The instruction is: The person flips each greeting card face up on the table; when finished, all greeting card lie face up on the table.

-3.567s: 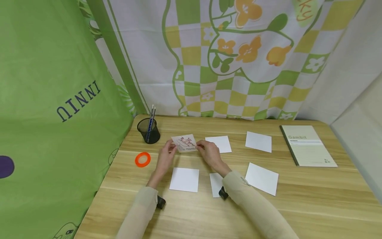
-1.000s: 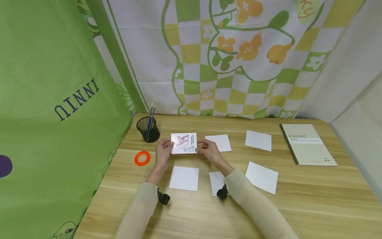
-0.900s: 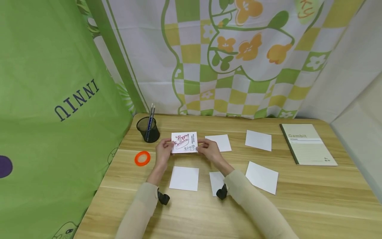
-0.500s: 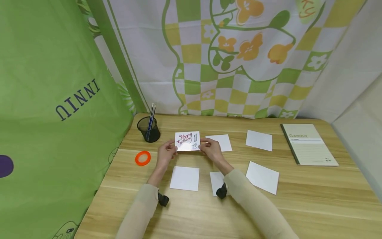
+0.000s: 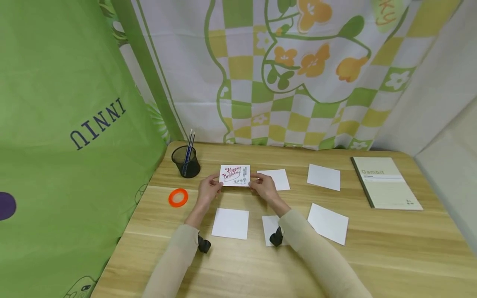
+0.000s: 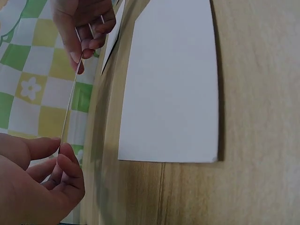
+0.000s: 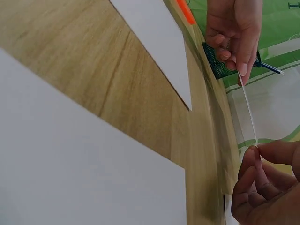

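A white birthday card (image 5: 235, 175) with red "Happy Birthday" lettering and smaller dark writing is held up above the far part of the table, its printed side toward the head camera. My left hand (image 5: 208, 190) pinches its left edge between thumb and fingers. At the right edge, my right hand (image 5: 263, 187) pinches it likewise. Both wrist views catch the card (image 6: 69, 105) edge-on as a thin line between the two hands. Below it on the table lies a blank white card (image 5: 230, 223). Another white card (image 5: 279, 179) lies just beyond the right hand.
More white cards lie to the right, one at the back (image 5: 323, 177), another nearer (image 5: 328, 224), and one (image 5: 270, 228) partly under the right forearm. A notebook (image 5: 387, 183) is far right. An orange tape roll (image 5: 178, 198) and mesh pen cup (image 5: 186, 162) stand left.
The card was tilted and turned at an angle 3.6 seconds ago; now it sits level and faces the head camera. Since one second ago both hands have shifted it slightly right.
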{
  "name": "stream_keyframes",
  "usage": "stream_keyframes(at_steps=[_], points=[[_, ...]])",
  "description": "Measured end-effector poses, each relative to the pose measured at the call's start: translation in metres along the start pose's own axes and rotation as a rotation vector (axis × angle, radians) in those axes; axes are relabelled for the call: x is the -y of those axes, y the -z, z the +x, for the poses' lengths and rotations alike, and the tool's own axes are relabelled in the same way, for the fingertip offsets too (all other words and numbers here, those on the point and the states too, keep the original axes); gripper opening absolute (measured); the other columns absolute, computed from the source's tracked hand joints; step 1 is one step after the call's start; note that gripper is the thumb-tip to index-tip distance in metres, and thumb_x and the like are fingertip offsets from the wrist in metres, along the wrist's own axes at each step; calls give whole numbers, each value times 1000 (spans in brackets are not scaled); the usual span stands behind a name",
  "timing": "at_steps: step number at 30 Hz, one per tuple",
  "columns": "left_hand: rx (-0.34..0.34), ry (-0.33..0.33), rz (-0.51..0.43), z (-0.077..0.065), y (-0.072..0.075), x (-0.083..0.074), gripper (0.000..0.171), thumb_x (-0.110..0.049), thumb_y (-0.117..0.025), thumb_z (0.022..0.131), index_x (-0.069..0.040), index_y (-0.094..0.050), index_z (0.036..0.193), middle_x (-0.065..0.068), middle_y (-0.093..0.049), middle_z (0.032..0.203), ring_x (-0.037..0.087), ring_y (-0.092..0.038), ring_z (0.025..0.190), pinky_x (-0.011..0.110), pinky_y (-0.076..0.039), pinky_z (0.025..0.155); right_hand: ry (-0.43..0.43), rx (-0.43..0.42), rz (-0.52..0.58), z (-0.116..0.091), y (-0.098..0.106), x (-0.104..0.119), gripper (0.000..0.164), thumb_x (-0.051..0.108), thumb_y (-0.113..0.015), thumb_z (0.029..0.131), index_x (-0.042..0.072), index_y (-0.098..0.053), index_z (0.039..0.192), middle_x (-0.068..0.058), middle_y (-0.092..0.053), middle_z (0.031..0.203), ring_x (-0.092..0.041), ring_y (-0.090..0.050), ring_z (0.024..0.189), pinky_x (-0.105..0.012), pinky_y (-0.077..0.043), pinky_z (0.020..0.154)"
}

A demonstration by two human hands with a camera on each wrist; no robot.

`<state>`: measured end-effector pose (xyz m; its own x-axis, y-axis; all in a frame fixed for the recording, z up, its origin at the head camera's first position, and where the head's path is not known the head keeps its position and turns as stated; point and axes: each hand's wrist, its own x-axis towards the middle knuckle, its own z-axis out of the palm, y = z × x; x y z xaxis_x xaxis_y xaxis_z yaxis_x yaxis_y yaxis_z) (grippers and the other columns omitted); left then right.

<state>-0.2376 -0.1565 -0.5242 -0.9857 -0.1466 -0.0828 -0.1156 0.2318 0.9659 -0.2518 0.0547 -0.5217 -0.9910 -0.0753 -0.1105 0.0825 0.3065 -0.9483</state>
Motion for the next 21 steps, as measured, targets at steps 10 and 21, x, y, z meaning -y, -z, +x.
stream_keyframes(at_steps=[10,21], points=[[-1,38,64,11,0,5,37,2,-64,87,6,-61,123,6,-56,73,11,-53,54,18,-43,45,8,-13,-78,6,-10,-5,34,1,-64,87,-8,-62,119,-10,-67,75,-13,-61,56,-16,-43,47],[-2,50,94,19,-4,4,32,6,-63,87,10,-62,118,6,-53,69,7,-49,47,17,-41,44,-4,-31,-123,9,-15,-4,33,-1,-66,84,-8,-62,116,-10,-68,71,-8,-57,48,-17,-44,50]])
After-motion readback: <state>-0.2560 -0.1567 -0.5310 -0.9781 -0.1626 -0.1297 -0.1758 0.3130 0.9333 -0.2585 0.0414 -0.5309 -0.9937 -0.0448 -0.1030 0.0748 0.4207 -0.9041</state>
